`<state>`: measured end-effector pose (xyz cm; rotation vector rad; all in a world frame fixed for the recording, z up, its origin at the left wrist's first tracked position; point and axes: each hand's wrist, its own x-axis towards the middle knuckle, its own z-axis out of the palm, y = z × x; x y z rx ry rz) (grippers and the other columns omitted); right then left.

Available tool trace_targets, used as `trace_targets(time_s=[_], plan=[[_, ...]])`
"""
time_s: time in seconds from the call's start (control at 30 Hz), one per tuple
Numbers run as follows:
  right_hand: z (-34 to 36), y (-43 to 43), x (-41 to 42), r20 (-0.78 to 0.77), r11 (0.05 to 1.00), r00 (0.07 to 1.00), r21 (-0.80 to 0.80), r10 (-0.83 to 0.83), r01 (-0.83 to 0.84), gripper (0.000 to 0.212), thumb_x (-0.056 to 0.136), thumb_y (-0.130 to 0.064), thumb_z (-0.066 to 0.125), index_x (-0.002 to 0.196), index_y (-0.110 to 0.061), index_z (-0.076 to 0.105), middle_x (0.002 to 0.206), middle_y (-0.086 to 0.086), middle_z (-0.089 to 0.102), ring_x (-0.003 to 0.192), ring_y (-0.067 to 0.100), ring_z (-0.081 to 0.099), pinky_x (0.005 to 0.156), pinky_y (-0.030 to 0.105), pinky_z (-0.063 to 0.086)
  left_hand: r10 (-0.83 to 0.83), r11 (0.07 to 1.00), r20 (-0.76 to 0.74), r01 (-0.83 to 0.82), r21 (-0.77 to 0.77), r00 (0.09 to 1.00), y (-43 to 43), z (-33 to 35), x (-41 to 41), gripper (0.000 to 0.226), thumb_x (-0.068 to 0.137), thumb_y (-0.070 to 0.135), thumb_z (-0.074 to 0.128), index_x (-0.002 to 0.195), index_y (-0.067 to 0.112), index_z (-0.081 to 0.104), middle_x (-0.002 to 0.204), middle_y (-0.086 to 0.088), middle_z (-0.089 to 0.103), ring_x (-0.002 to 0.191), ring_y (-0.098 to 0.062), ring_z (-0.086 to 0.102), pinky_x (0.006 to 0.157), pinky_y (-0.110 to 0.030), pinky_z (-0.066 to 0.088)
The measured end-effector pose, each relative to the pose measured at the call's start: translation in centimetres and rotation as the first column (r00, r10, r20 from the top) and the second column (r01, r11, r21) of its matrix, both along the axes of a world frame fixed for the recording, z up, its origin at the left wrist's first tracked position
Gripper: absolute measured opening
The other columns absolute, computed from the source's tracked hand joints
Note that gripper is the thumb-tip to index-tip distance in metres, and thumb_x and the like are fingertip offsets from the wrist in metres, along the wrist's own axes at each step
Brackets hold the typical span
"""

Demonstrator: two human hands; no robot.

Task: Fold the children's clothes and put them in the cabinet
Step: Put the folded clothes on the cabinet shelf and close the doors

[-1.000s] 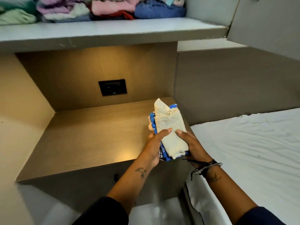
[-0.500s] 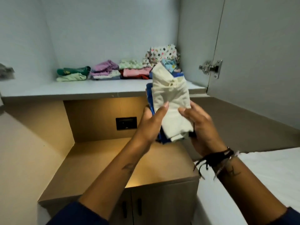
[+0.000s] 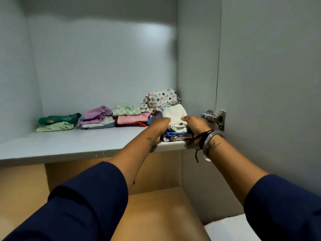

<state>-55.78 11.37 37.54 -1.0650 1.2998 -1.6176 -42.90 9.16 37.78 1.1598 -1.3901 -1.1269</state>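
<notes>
A stack of folded children's clothes (image 3: pixel 176 119), cream on top with blue and pink pieces beneath, rests near the front right edge of the grey cabinet shelf (image 3: pixel 69 145). My left hand (image 3: pixel 160 123) presses its left side and my right hand (image 3: pixel 195 122) its right side, both still gripping it. Behind it lies a patterned white garment (image 3: pixel 160 99). Further left along the back of the shelf sit folded piles: pink and pale green (image 3: pixel 129 115), purple (image 3: pixel 97 117), and dark green over light green (image 3: pixel 58 121).
The open cabinet door (image 3: pixel 269 84) with a metal hinge (image 3: pixel 215 117) stands right beside my right hand. A wooden counter (image 3: pixel 156 214) lies below the shelf, and a corner of the white bed (image 3: pixel 229 228) shows at lower right.
I lifted the folded stack from above the wooden counter up to the shelf and set it down at the right end. My view tilted upward into the cabinet.
</notes>
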Motion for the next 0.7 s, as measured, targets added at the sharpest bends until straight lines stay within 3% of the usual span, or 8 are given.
trace_targets(time_s=[0.13, 0.27, 0.4, 0.47, 0.5, 0.57, 0.63, 0.7], plan=[[0.0, -1.9, -0.9, -0.450, 0.981, 0.875, -0.020, -0.181, 0.193, 0.012, 0.085, -0.014, 0.055, 0.077, -0.007, 0.054, 0.084, 0.010, 0.057, 0.080, 0.030, 0.053, 0.052, 0.030, 0.035, 0.045, 0.995, 0.211, -0.025, -0.096, 0.976, -2.0, -0.7, -0.4, 0.047, 0.091, 0.035, 0.052, 0.122, 0.000, 0.055, 0.112, -0.024, 0.065, 0.102, -0.036, 0.065, 0.089, -0.047, 0.055], [-0.2, -1.4, -0.4, -0.692, 0.953, 0.666, -0.113, -0.280, 0.282, 0.036, 0.097, -0.028, 0.043, 0.120, -0.002, 0.050, 0.125, 0.023, 0.058, 0.109, 0.042, 0.055, 0.075, 0.036, 0.036, 0.192, 0.946, 0.621, 0.024, -0.322, 0.760, -2.3, -0.5, 1.7, 0.051, 0.097, 0.049, 0.035, 0.100, 0.007, 0.064, 0.121, -0.028, 0.059, 0.112, -0.038, 0.057, 0.088, -0.039, 0.046], [0.0, 1.1, 1.5, -0.718, 0.775, 0.296, -0.557, -0.630, 0.299, 0.047, 0.097, -0.030, 0.036, 0.134, -0.002, 0.042, 0.127, 0.024, 0.056, 0.114, 0.042, 0.051, 0.085, 0.046, 0.042, 0.346, 0.925, 0.874, 0.034, -0.379, 0.341, -2.5, -1.9, 5.8, 0.078, 0.090, 0.071, 0.021, 0.146, 0.019, 0.034, 0.154, -0.012, 0.034, 0.139, -0.032, 0.033, 0.110, -0.053, 0.026], [0.1, 2.3, 2.8, -0.644, 0.654, 0.117, -0.747, -0.756, 0.122, 0.052, 0.092, -0.034, 0.041, 0.138, -0.008, 0.043, 0.140, 0.021, 0.047, 0.130, 0.040, 0.040, 0.105, 0.052, 0.036, 0.287, 0.954, 0.918, 0.008, -0.301, 0.274, -2.6, -2.8, 7.4, 0.091, 0.083, 0.081, 0.015, 0.153, 0.022, 0.016, 0.162, -0.011, 0.015, 0.147, -0.032, 0.015, 0.116, -0.055, 0.011], [0.2, 2.3, 3.3, -0.662, 0.663, 0.059, -0.748, -0.747, 0.008, 0.055, 0.091, -0.038, 0.043, 0.139, -0.013, 0.043, 0.148, 0.019, 0.040, 0.138, 0.039, 0.032, 0.112, 0.054, 0.029, 0.246, 0.967, 0.926, -0.009, -0.255, 0.286, -2.6, -3.1, 8.0, 0.097, 0.078, 0.085, 0.012, 0.153, 0.024, 0.012, 0.163, -0.010, 0.010, 0.148, -0.031, 0.011, 0.116, -0.054, 0.008], [0.5, 1.4, 3.9, -0.848, 0.846, -0.047, -0.522, -0.528, -0.107, 0.061, 0.092, -0.054, 0.041, 0.143, -0.021, 0.041, 0.156, 0.012, 0.032, 0.143, 0.037, 0.024, 0.116, 0.053, 0.023, 0.197, 0.979, 0.926, -0.012, -0.204, 0.321, -2.5, -3.3, 8.5, 0.103, 0.073, 0.089, 0.010, 0.153, 0.024, 0.010, 0.163, -0.008, 0.011, 0.148, -0.031, 0.013, 0.116, -0.054, 0.010], [0.4, -0.5, 3.4, -0.972, 0.982, -0.141, -0.187, -0.188, -0.017, 0.071, 0.090, -0.068, 0.034, 0.145, -0.024, 0.037, 0.156, 0.009, 0.033, 0.141, 0.036, 0.027, 0.113, 0.049, 0.028, 0.203, 0.977, 0.930, 0.003, -0.214, 0.307, -2.5, -3.4, 8.5, 0.101, 0.074, 0.088, 0.011, 0.152, 0.024, 0.014, 0.162, -0.007, 0.015, 0.148, -0.030, 0.016, 0.116, -0.053, 0.012], [-0.2, -2.2, 2.1, -0.980, 0.998, -0.194, -0.045, -0.033, 0.054, 0.074, 0.086, -0.072, 0.039, 0.145, -0.027, 0.036, 0.155, 0.009, 0.032, 0.140, 0.036, 0.028, 0.112, 0.048, 0.028, 0.174, 0.984, 0.940, -0.003, -0.181, 0.295, -2.3, -3.4, 8.4, 0.104, 0.071, 0.091, 0.015, 0.151, 0.025, 0.021, 0.162, -0.006, 0.017, 0.147, -0.029, 0.019, 0.116, -0.052, 0.013]])
